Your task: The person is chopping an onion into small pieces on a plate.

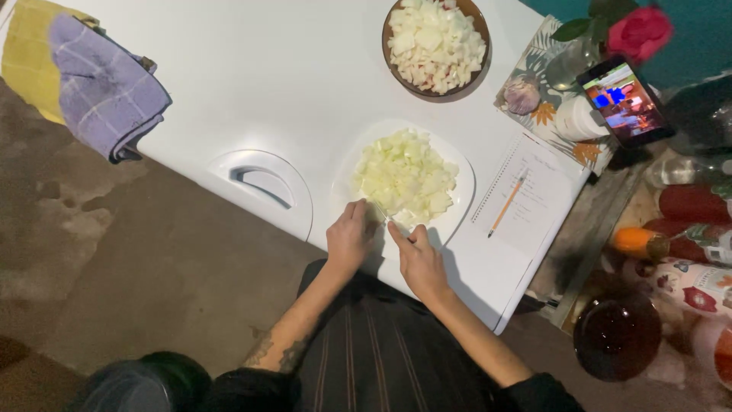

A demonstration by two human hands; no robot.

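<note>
The white tabletop (290, 84) carries everything, and the work sits at its near edge, close to the body, so both hands can reach without stretching. A white plate (457, 200) lies there, heaped with pale diced onion (404, 177); a brown bowl (479, 72) of coarser chopped onion stands at the far edge, apart from the finer heap. A spiral notepad (534, 191) with an orange pencil (507, 204) on it lies at the right edge beside the plate, seemingly kept within reading view.

The left hand (349, 238) rests at the plate's near rim, fingers (360, 214) curled down as if steadying a piece; what they grip is hidden. The right hand (419, 258) is closed around something thin, probably a knife handle, index finger extended toward the heap. The diced onion lies just beyond both sets of fingertips, nearly touching them.
</note>
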